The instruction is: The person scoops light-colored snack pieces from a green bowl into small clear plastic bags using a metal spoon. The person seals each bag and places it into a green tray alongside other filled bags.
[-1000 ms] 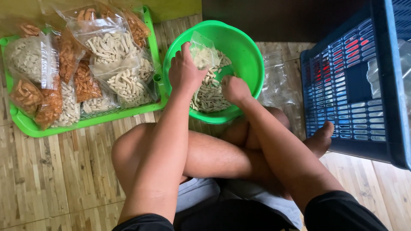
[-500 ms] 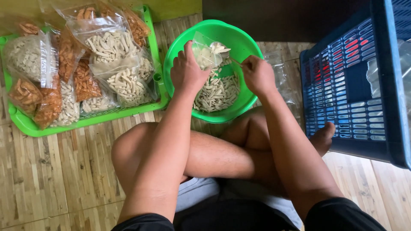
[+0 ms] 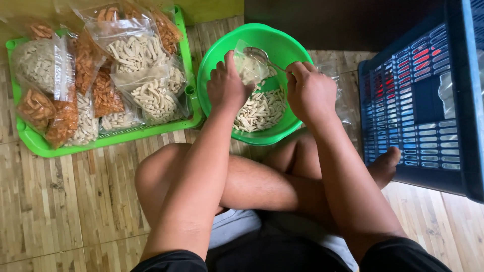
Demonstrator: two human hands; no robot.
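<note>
We hold a small clear plastic bag [image 3: 248,66] open over the green plastic basin [image 3: 217,60], partly filled with pale stick-shaped snacks. Our left hand [image 3: 228,86] is closed around the bag's near side, fingers curled over its mouth. Our right hand [image 3: 310,90] is clenched on the handle of a metal spoon [image 3: 258,53], whose bowl sits at the bag's opening. Below the bag, a heap of loose pale snack sticks [image 3: 262,108] lies in the bottom of the basin, which rests on the wooden slat floor [image 3: 55,201] just in front of our crossed legs [image 3: 252,181].

Just left of the basin, touching its rim, stands a green tray [image 3: 106,141] piled with filled clear bags: pale sticks [image 3: 138,53] in some, orange snacks [image 3: 103,90] in others. To the right, well apart from the basin, sits a dark blue plastic crate [image 3: 418,111] with slotted walls, and our bare foot [image 3: 385,166] rests against its side. Some crumpled clear plastic [image 3: 343,108] lies between the basin and the crate.
</note>
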